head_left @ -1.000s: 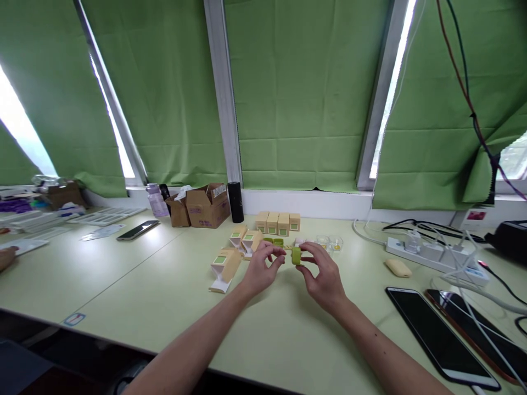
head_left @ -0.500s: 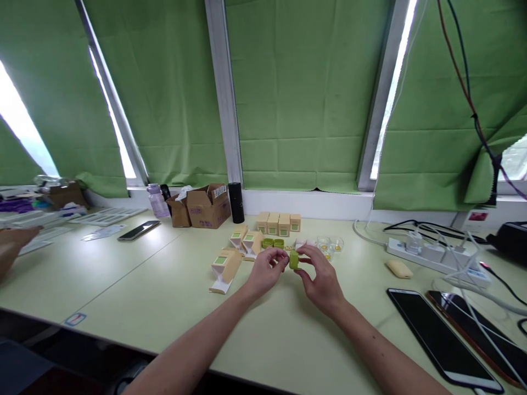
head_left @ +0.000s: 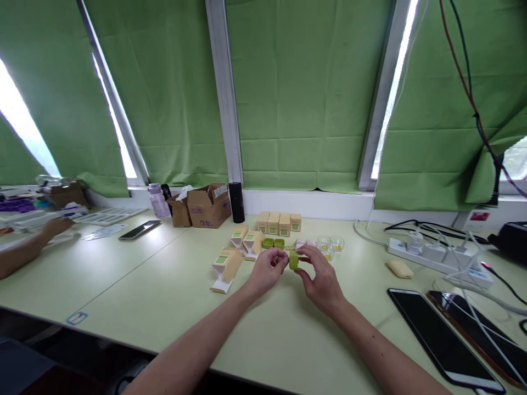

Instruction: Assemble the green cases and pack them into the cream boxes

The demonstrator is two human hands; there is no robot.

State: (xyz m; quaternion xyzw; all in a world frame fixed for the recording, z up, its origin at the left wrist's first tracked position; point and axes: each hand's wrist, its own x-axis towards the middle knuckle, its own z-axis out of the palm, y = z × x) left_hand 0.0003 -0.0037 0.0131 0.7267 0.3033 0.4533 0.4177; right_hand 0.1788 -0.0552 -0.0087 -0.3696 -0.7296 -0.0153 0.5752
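Observation:
A small green square container (head_left: 293,260) is pinched by my right hand (head_left: 324,278) between thumb and fingers, just above the table. My left hand (head_left: 267,269) is closed, thumb against fingertips, right beside the container's left side. Whatever those fingers hold is too small or hidden. Just beyond my hands sit two more green containers (head_left: 273,243), pink pieces (head_left: 305,242) and several small clear cups (head_left: 331,245) with yellow at their bottoms. Left of my hands, opened kraft paper boxes (head_left: 228,265) lie with white flaps out. Several closed kraft boxes (head_left: 279,224) stand in a row behind.
Cardboard cartons (head_left: 208,206), a black cylinder (head_left: 236,202) and a purple bottle (head_left: 158,200) stand at the back. One phone (head_left: 140,230) lies left; two phones (head_left: 444,337) and a cabled power strip (head_left: 438,259) are right. A co-worker's arm (head_left: 31,249) reaches in at far left.
At far left the co-worker's arm has stretched forward over the table, its hand now by the white trays. My two hands and the green container have hardly moved.

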